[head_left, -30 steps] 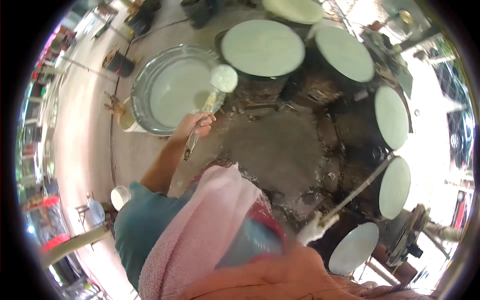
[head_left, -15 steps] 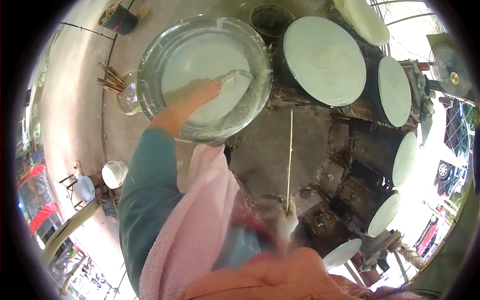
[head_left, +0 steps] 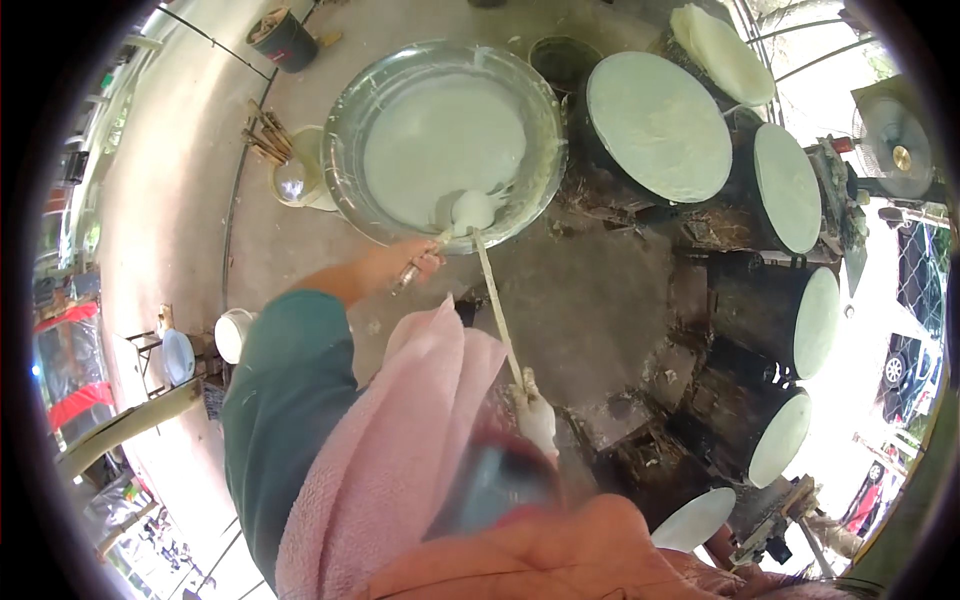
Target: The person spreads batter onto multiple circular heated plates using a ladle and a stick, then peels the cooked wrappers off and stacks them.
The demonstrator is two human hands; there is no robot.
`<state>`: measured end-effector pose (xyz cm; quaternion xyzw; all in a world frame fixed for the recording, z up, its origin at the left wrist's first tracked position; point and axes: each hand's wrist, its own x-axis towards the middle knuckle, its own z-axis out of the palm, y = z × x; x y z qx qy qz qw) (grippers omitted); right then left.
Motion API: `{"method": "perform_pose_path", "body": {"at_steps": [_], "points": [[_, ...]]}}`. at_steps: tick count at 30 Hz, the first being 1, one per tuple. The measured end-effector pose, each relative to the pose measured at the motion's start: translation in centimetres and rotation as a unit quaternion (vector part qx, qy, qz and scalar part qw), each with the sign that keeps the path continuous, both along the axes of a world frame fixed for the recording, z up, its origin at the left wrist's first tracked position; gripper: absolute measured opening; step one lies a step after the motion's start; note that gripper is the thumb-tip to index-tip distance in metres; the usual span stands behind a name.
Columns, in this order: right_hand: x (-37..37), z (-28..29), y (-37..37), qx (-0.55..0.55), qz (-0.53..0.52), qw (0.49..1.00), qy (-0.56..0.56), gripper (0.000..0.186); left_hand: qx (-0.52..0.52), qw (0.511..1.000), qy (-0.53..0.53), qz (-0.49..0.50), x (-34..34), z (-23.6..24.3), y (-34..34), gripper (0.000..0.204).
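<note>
A wide metal basin (head_left: pixel 345 130) holds white batter-like liquid (head_left: pixel 445 140). By its near left rim, my left hand (head_left: pixel 410 262) is closed round the handle of a ladle. The ladle's round bowl (head_left: pixel 474 210), coated or filled with white liquid, sits just inside the near rim. My right hand (head_left: pixel 537 415), in a white glove, grips a long thin stick (head_left: pixel 495 300) by its lower end. The stick's far tip reaches the near rim, close beside the ladle bowl; whether they touch, I cannot tell.
Dark drums with round white tops curve along the right, the largest top (head_left: pixel 660 125) beside the basin. Left of the basin stands a tub of sticks (head_left: pixel 290 180); a dark bucket (head_left: pixel 283 40) is farther off. A fan (head_left: pixel 900 150) stands at far right. A pink towel (head_left: pixel 400 400) hangs before me.
My left hand has drawn back from inside the basin to its near rim with the ladle. My right hand has moved forward and left, bringing the stick's tip to the rim.
</note>
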<state>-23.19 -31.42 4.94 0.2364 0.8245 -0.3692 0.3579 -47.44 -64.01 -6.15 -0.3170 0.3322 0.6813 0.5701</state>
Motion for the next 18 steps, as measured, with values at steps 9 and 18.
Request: {"method": "perform_pose_path", "body": {"at_steps": [9, 18], "points": [[5.8, -0.3, 1.7, -0.162, -0.038, 0.964, 0.208, 0.043, 0.140, 0.945, 0.133, 0.264, 6.8, 11.7, 3.7, 0.022], [4.7, 0.7, 2.6, -0.234, -0.346, 0.809, 0.414, 0.052, 0.117, 0.872, 0.454, 0.141, 0.1, 32.1, 2.1, 0.033]]}}
